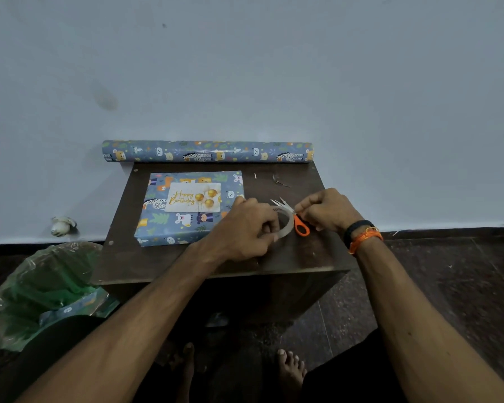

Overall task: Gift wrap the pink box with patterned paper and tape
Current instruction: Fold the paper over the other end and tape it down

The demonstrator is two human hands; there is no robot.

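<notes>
The lined bin (45, 292) stood on the floor far to the left of both grips, holding a scrap of patterned paper. Nearer, just left of the left grip, the wrapped box (186, 209) lay flat on the counter (186, 257), fully covered in animal-print paper, with a "Happy Birthday" card (194, 201) lying on its top face. No pink showed, so the wrapping looked close to finished; whether the card was fixed down could not be told.

The left hand (242, 228) was clenched around the clear tape roll (284, 225), fingers through or against its core, with its knuckles touching or just over the box's right edge. Immediately right of it, the right hand (326, 212) pinched the free end of the tape, drawn a little way off the roll. Orange-handled scissors (298, 221) lay between the two grips, blades pointing away; whether the right hand also held them could not be told.

Several things could have gone wrong. The short pulled strip could have folded back and stuck to itself or to the fingers. The scissor tips sat close to both grips, so a hurried cut risked a nick. The left wrist could have nudged the loose-looking card askew.

Beyond the grips, against the wall, lay the wrapping-paper roll (207, 151).
</notes>
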